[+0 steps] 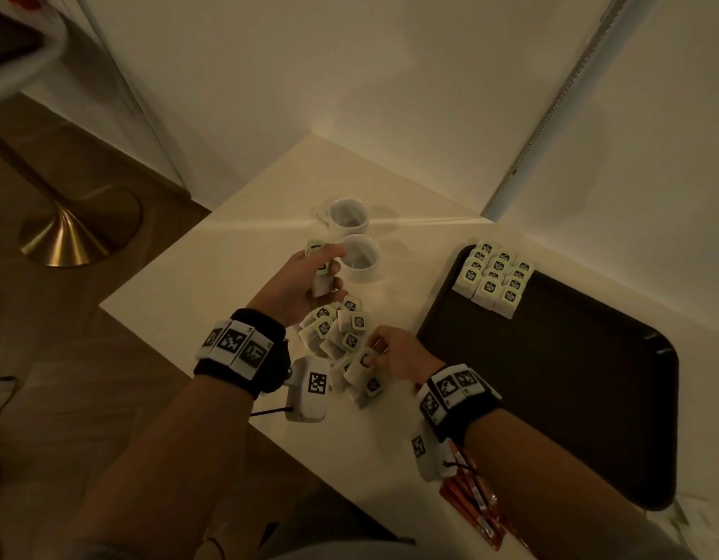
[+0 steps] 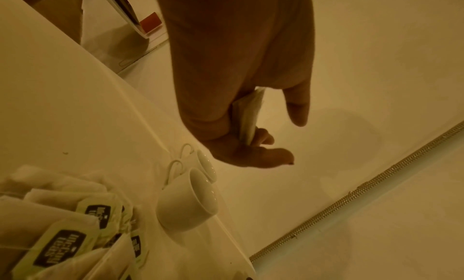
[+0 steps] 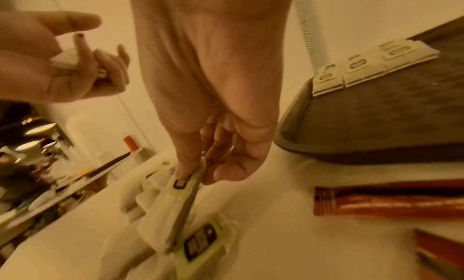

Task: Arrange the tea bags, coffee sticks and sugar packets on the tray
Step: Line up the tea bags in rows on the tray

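left hand [image 1: 305, 278] gripping small stack of tea bags [image 1: 320, 272], right hand [image 1: 394, 351] pinching one, maybe two, from loose pile [image 1: 337, 331], dark tray [image 1: 584, 381] beside

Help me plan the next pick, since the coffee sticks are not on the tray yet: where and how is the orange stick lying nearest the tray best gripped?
Probably at mid-length, pinched across its narrow width from above. The orange coffee stick lies flat on the table, long and slim, clear of the tray, its long sides open to thumb and fingers.
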`<state>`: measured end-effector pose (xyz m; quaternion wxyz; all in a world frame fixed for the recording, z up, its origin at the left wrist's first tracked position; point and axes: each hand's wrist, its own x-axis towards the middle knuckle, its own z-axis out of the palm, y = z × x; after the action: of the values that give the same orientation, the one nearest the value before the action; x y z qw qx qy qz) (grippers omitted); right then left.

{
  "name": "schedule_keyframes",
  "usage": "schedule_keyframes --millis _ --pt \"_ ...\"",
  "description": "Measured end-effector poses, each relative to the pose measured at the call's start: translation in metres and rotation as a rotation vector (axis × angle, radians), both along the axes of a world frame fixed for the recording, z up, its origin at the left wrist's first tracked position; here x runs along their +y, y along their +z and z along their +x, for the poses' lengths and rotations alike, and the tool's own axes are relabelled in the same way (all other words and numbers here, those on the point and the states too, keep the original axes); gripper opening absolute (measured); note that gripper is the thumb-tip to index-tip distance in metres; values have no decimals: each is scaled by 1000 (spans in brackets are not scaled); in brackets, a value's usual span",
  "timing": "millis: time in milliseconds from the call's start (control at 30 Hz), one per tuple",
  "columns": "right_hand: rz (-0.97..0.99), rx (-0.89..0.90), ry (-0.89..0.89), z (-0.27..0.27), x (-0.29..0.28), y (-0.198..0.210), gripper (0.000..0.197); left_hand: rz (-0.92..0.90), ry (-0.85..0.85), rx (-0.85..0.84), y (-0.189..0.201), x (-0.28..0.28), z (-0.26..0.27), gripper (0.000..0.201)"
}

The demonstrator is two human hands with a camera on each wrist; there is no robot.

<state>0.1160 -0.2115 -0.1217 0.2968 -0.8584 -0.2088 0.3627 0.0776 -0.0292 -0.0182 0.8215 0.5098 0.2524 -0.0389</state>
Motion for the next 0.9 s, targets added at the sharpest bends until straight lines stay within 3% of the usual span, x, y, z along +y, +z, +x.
schedule_keyframes --millis 100,200,267,367,467,600,800,900 --pt "110 175 -121 8 -3 15 22 55 10 -23 -1 -3 3 17" --pt "303 228 -179 27 -12 55 16 228 -23 -47 0 -9 8 18" --pt "397 176 -182 43 -19 93 15 308 -96 -95 3 -14 14 15" --pt "423 -39 -152 66 -28 150 15 338 -186 -158 11 -31 27 17" --pt "354 -259 -104 84 -36 198 17 225 -199 -233 22 -54 41 24" --pt "286 -451 -76 96 -48 242 14 -2 -143 -297 35 -85 58 10" --pt "138 -667 -55 101 -56 265 21 -250 -224 -329 46 -125 69 9" --pt "50 -737 -40 103 -59 268 27 -319 -273 -331 47 -137 72 20"
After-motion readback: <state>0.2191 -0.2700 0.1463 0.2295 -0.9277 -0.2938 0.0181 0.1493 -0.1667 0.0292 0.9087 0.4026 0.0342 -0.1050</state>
